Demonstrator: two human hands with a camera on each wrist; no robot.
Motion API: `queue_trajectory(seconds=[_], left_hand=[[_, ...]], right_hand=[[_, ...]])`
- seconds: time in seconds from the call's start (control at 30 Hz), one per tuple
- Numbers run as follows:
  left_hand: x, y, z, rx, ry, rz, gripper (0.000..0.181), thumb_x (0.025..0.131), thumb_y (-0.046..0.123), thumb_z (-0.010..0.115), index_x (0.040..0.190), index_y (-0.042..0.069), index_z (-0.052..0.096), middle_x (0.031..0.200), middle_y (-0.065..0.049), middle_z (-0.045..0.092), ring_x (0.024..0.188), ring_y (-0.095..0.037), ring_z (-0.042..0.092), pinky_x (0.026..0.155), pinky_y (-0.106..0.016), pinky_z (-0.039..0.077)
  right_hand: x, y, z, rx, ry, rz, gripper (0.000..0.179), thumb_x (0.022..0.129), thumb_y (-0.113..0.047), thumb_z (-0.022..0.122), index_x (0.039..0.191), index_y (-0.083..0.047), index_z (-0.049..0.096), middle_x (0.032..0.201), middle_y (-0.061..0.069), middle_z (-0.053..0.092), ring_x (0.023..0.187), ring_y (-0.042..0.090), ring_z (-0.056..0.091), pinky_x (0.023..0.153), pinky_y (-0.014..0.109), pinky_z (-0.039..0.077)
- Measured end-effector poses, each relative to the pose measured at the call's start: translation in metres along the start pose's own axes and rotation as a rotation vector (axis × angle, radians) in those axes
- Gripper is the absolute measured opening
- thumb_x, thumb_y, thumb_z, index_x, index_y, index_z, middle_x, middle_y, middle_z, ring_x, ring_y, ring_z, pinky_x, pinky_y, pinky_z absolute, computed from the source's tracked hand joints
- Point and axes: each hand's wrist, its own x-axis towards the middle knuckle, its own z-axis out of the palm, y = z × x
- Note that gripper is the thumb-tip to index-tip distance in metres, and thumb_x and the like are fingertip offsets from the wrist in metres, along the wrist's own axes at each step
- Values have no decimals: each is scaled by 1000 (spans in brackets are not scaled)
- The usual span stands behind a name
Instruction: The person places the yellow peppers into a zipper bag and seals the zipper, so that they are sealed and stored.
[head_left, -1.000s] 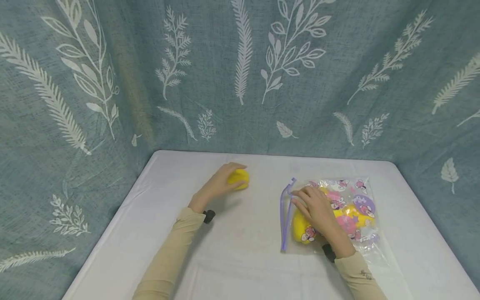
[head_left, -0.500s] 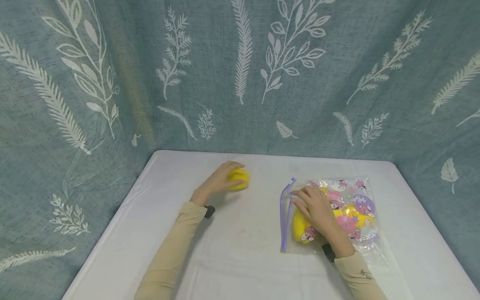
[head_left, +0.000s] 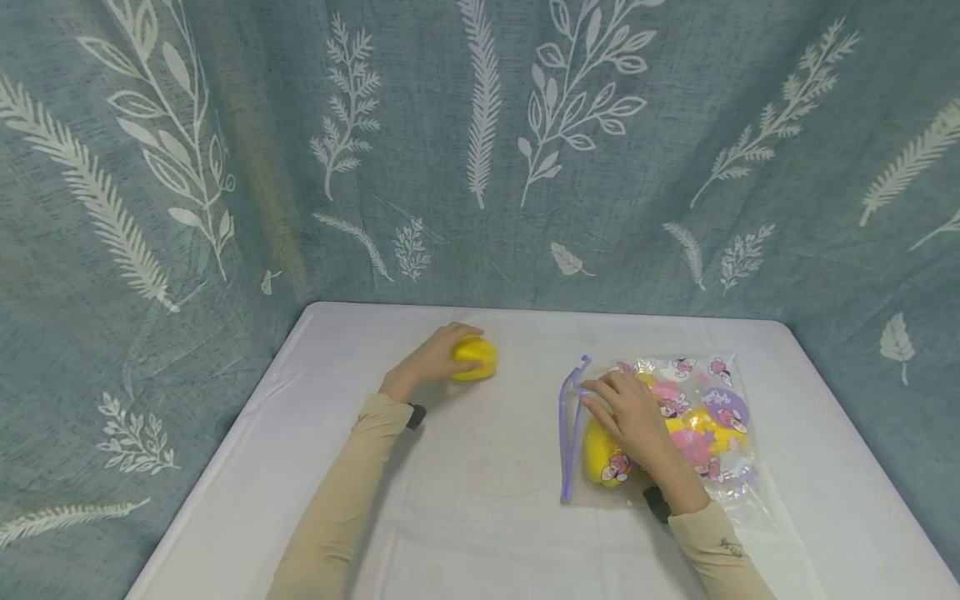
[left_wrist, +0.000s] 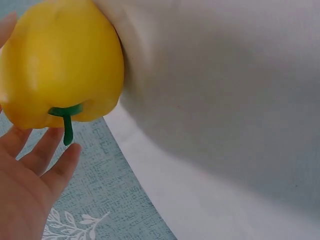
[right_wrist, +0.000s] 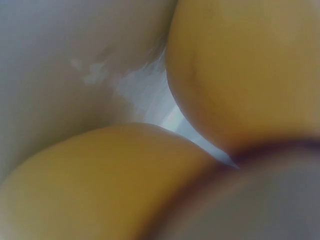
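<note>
In the head view my left hand (head_left: 437, 357) grips a yellow bell pepper (head_left: 476, 358) at the far middle of the white table. The left wrist view shows the bell pepper (left_wrist: 60, 65) close up, green stem facing the fingers (left_wrist: 62, 167). Over on the right, my right hand (head_left: 633, 419) holds a clear zip bag (head_left: 720, 379) near its purple zip strip (head_left: 566, 450); the fingertips lie by the bag's mouth. Inside are yellow things (head_left: 600, 450), partly covered by the hand and the print. Two rounded yellow surfaces (right_wrist: 250, 65) fill much of the right wrist view.
White cloth covers the table (head_left: 480, 517). A blue-green curtain (head_left: 420, 167) with white leaf prints hangs behind and at both sides. Black wrist cameras sit under both wrists.
The bell pepper has turned slightly in my left hand, and that hand has shifted a little to the left. My right hand and the bag stay in place.
</note>
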Motion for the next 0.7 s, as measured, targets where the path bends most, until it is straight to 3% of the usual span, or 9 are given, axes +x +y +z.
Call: queue_trajectory(seconds=[0.3, 0.7], left_hand=[[-1, 1, -3, -42, -39, -59, 59, 83, 28, 70, 133, 7, 48, 135, -12, 47, 123, -29, 41, 108, -44, 31], [-3, 7, 2, -77, 17, -93, 59, 81, 28, 71, 132, 8, 49, 131, -10, 49, 119, -26, 45, 107, -43, 34]], right_hand=[[0, -1, 0, -5, -11, 5, 23, 92, -29, 56, 105, -13, 65, 90, 2, 57, 82, 19, 52, 66, 32, 43], [0, 0, 1, -11, -21, 18, 23, 93, -30, 55, 105, -13, 65, 90, 3, 56, 83, 20, 52, 67, 33, 43]])
